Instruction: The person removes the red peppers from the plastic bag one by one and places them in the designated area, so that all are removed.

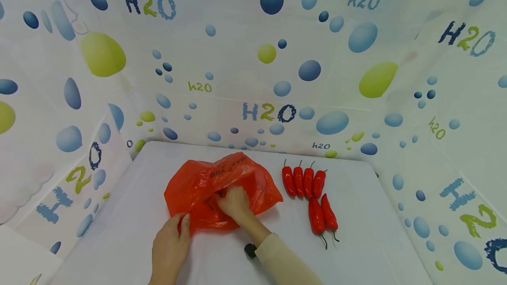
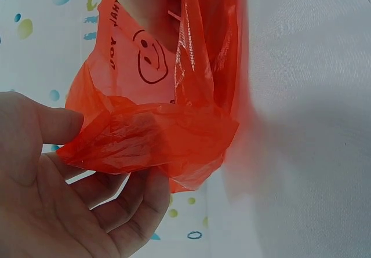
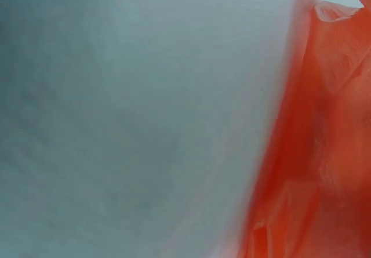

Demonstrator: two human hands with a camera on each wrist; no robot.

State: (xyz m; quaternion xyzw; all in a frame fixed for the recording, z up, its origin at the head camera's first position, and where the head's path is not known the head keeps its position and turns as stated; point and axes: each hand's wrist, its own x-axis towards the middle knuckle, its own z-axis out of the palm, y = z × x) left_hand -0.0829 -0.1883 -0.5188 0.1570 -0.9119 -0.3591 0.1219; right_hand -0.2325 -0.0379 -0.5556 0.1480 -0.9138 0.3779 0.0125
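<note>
A red plastic bag (image 1: 186, 184) with printed lettering lies crumpled on the white table; a smiley face on it shows in the left wrist view. At its near left edge, my left hand (image 1: 171, 243) pinches the film between thumb and fingers, as the left wrist view shows with the bag's edge (image 2: 139, 136). My right hand (image 1: 234, 203) reaches into the bag's opening. Its fingertips are hidden by the film, so what they hold cannot be seen. The right wrist view shows only blurred white surface and red film (image 3: 342, 142).
Several red chili peppers (image 1: 308, 181) lie in a row right of the bag, stems pointing away. Two more peppers (image 1: 316, 217) lie below them, stems toward me. The table (image 1: 368, 232) is bounded by patterned curtain walls (image 1: 237, 56) at the back and sides.
</note>
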